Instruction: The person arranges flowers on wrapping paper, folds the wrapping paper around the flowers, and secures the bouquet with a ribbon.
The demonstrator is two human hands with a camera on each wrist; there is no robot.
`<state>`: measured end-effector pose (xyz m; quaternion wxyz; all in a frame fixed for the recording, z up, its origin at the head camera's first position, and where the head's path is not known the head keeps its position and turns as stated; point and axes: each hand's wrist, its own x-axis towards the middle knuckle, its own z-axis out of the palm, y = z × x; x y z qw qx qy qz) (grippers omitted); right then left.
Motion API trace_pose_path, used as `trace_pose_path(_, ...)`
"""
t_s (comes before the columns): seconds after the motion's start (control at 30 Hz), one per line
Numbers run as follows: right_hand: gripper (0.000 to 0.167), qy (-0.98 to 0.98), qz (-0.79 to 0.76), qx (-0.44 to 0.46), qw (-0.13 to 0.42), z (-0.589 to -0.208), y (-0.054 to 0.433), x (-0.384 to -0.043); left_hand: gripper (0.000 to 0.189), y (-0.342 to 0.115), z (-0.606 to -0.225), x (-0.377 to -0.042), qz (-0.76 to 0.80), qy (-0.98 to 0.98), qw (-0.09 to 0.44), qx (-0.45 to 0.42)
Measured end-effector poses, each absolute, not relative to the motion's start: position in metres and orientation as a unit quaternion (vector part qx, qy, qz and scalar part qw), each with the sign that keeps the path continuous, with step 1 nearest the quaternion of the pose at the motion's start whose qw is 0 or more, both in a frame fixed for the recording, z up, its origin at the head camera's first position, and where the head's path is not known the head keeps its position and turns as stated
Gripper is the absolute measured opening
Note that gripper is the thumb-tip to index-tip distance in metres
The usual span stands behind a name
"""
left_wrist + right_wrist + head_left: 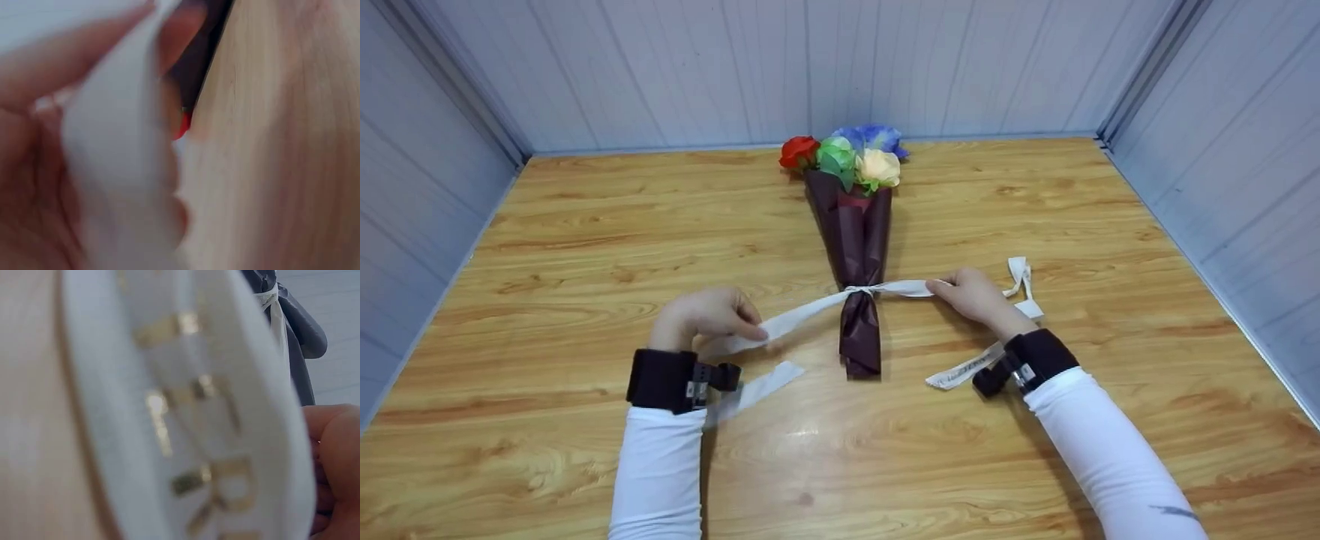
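Note:
A bouquet in dark maroon wrapping paper lies on the table, its red, green, cream and blue flowers toward the back wall. White ribbon circles its narrow waist, with a knot at the front. My left hand pinches the ribbon's left end between thumb and fingers, pulled down and left. On the other side my right hand pinches the right end, stretched nearly level. Gold lettering shows on the ribbon in the right wrist view. The left wrist view is blurred, with ribbon crossing the fingers.
The ribbon's loose right tail trails on the table under the right wrist, and the left tail lies beside the left wrist. The wood-grain table is bounded by pale panels at the back and sides.

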<state>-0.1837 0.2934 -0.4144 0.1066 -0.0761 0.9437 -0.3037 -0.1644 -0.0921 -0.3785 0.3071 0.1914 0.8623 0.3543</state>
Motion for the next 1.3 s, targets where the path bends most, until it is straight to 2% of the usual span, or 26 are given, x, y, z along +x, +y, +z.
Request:
trace_pose_path(0.1,0.045,0.943,-0.306,-0.074,0.105,-0.414,0.292,-0.183,0.018,-0.085,-0.382,-0.166,0.424,0.815,0.302,0.256)
trace_pose_path(0.23,0.042,0.943,-0.308,-0.07,0.106,-0.414,0.291,-0.183,0.019,-0.058,-0.383,-0.169,0.571,0.742,0.183,0.299)
trace_pose_path(0.33,0.041,0.944,-0.306,-0.067,0.103,-0.413,0.289,-0.183,0.02,-0.033,-0.383,-0.171,0.641,0.698,0.119,0.297)
trace_pose_path(0.57,0.044,0.944,-0.307,-0.066,0.1,-0.413,0.288,-0.184,0.023,-0.004,-0.384,-0.173,0.735,0.634,0.058,0.234)
trace_pose_path(0.63,0.04,0.935,-0.329,-0.059,0.115,-0.411,0.29,-0.184,0.021,-0.002,-0.384,-0.172,0.753,0.619,0.052,0.218)
trace_pose_path(0.8,0.027,0.849,-0.487,-0.003,0.206,-0.402,0.306,-0.186,0.014,0.003,-0.384,-0.172,0.793,0.576,0.061,0.19)
trace_pose_path(0.9,0.023,0.782,-0.579,0.0,0.231,-0.396,0.323,-0.188,0.015,0.003,-0.383,-0.172,0.804,0.562,0.063,0.184)
trace_pose_path(1.07,0.035,0.61,-0.769,0.01,0.189,-0.385,0.343,-0.189,0.018,0.001,-0.38,-0.171,0.799,0.572,0.06,0.177)
trace_pose_path(1.17,0.031,0.488,-0.859,0.018,0.154,-0.379,0.343,-0.189,0.022,0.0,-0.379,-0.171,0.793,0.58,0.062,0.177)
trace_pose_path(1.3,0.022,0.383,-0.912,-0.001,0.149,-0.369,0.331,-0.192,0.027,0.0,-0.379,-0.171,0.79,0.581,0.068,0.183)
